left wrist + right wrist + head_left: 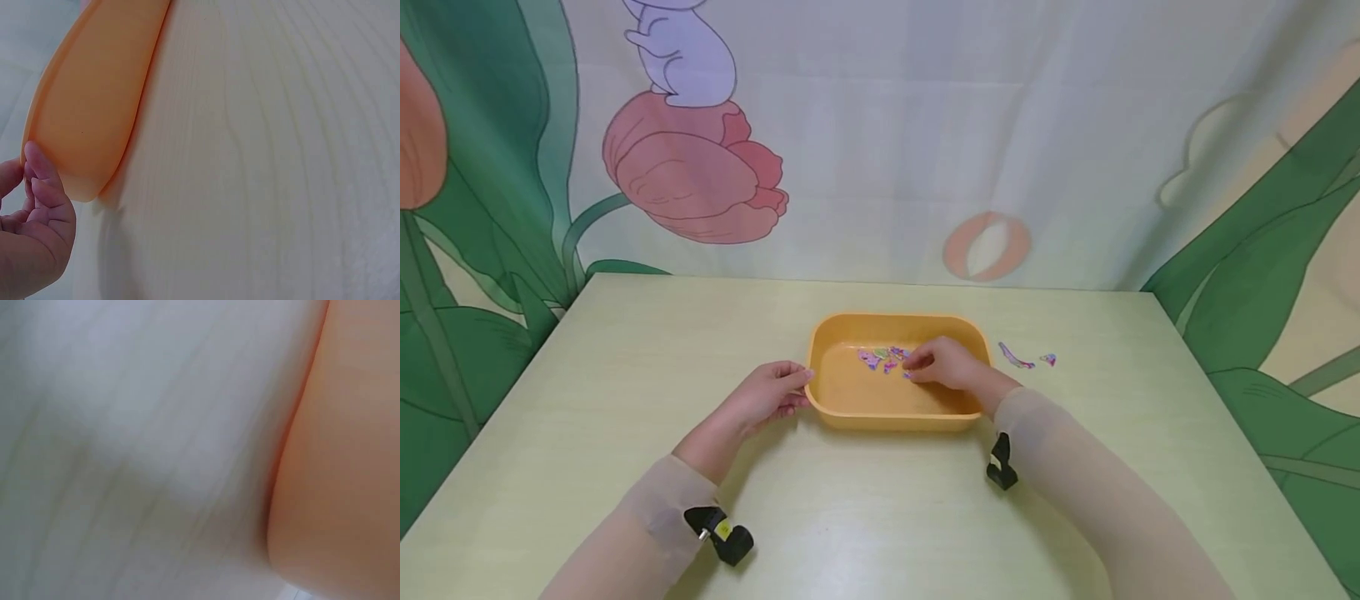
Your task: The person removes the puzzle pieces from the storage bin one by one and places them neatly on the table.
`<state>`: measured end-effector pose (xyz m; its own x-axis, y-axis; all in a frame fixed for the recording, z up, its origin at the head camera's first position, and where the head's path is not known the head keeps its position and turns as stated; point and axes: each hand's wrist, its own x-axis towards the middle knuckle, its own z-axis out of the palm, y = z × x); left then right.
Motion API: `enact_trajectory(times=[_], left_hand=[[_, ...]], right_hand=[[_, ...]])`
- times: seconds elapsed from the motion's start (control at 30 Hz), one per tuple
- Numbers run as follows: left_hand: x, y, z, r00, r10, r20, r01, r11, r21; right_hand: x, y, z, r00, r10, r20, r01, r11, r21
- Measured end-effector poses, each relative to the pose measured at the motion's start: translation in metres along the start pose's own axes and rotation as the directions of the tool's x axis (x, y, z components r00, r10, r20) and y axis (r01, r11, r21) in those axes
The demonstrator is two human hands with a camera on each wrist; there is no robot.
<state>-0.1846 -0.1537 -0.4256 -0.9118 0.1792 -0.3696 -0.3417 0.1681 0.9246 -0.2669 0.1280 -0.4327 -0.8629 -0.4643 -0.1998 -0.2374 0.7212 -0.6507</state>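
Worktop (865, 517): under your yellow tray (887, 422).
Left hand (769, 393): you pinch the tray's left rim.
Right hand (946, 364): inside the tray, fingers bent; your grip cannot be told.
Left wrist camera (735, 547): yellow label (723, 528), too small to read.
Colourful pieces (869, 358): several in tray, two to its right.

Colourful pieces (868, 359) too small to identify; unclear whether right hand (947, 363) holds one; tray (337, 456) blurred, cut off in right-wrist view.
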Motion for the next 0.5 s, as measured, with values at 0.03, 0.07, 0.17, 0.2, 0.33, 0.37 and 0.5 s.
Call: enact_trajectory(times=[0.03, 0.07, 0.17, 0.2, 0.33, 0.37, 0.5], left_hand=[[0.0001, 0.0000, 0.0000, 1.000, 0.002, 0.001, -0.002, 1.000, 0.002], [0.0001, 0.0003, 0.0000, 1.000, 0.004, -0.001, -0.004, 1.000, -0.001], [-0.0004, 0.0010, -0.0003, 1.000, 0.007, -0.001, -0.007, 1.000, 0.000], [-0.0005, 0.0012, -0.0003, 1.000, 0.006, -0.003, -0.006, 1.000, -0.002], [-0.0011, 0.0014, -0.0001, 1.000, 0.006, 0.000, -0.006, 1.000, -0.003], [-0.0012, 0.0014, 0.0002, 1.000, 0.007, 0.002, -0.007, 1.000, -0.004], [-0.0018, 0.0015, 0.0019, 1.000, 0.007, 0.005, -0.007, 1.000, -0.006]], right_hand=[[-0.0003, 0.0002, -0.0003, 1.000, -0.004, -0.001, 0.004, 1.000, -0.001], [-0.0005, -0.0001, -0.0005, 1.000, -0.007, -0.003, 0.007, 1.000, -0.005], [-0.0005, -0.0019, -0.0004, 1.000, -0.021, -0.008, 0.021, 0.999, -0.041], [-0.0007, -0.0026, -0.0002, 0.999, -0.031, -0.010, 0.030, 0.998, -0.059], [-0.0014, -0.0052, 0.0009, 0.998, -0.056, -0.022, 0.052, 0.989, -0.142], [-0.0018, -0.0056, 0.0013, 0.998, -0.064, -0.024, 0.059, 0.985, -0.163], [-0.0026, -0.0058, 0.0030, 0.994, -0.102, -0.037, 0.091, 0.971, -0.220]])
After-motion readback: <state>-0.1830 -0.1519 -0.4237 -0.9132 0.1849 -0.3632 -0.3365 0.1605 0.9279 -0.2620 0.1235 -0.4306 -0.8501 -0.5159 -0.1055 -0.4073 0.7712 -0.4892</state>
